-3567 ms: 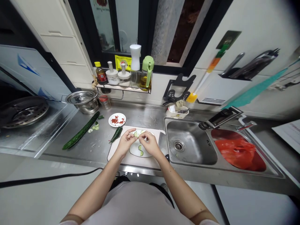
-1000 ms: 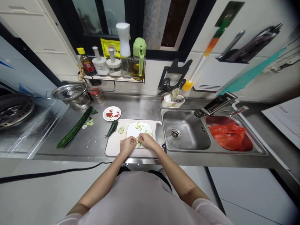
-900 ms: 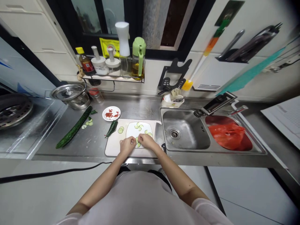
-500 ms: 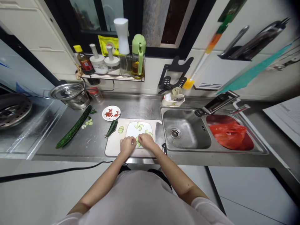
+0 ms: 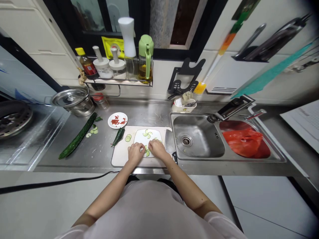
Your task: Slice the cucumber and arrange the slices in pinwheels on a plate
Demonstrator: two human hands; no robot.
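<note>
My left hand [image 5: 136,153] rests over the lower left of a white plate [image 5: 141,137], its fingers curled and pinched beside cucumber slices [image 5: 147,153]. Opposite it, my right hand [image 5: 157,149] is also closed, fingertips low over the plate's right side. What either pinch holds is too small to make out. More thin cucumber slices [image 5: 147,134] lie in a curved cluster at the plate's far side. Under the plate is a pale cutting board [image 5: 119,158], with a few slices [image 5: 128,137] on its left and a knife [image 5: 169,141] on its right.
Dark green peppers [image 5: 118,136] touch the board's left edge. Behind them stands a small dish [image 5: 118,120] of chopped red pieces. A whole cucumber [image 5: 78,136] lies farther left, near a lidded pot [image 5: 74,101]. The sink [image 5: 199,136] adjoins the board's right.
My right hand has shifted slightly right, widening the gap between the hands. The left hand stays nearly in place over the plate.
</note>
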